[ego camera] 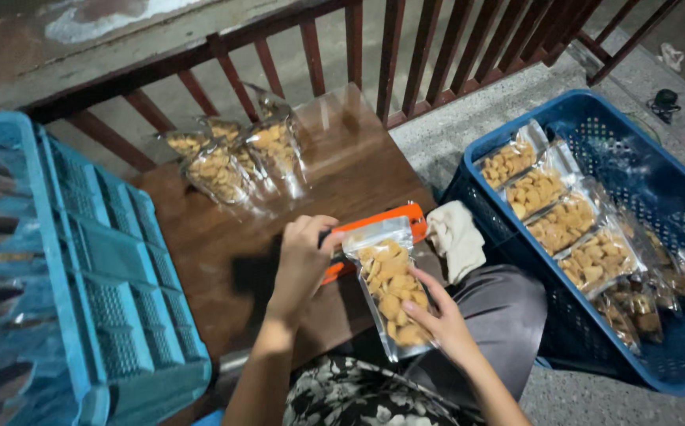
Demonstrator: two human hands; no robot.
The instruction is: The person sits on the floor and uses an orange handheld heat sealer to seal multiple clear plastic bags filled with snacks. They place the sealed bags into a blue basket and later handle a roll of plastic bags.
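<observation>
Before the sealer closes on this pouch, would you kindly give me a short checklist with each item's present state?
1. Snack pouch top lies in the orange heat sealer: ok.
2. Left hand on the sealer's end: ok.
3. Right hand holds the pouch's lower edge: ok.
4. Pouch mouth flat, free of crumbs: cannot tell.
5. Room among the pouches in the dark blue crate: ok.

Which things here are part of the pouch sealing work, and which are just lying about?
In the work:
left hand pressing the orange sealer
right hand holding the snack pouch
finished pouches on the wooden table
pouches in the blue basket

Lying about:
white cloth
light blue crate
railing
</observation>
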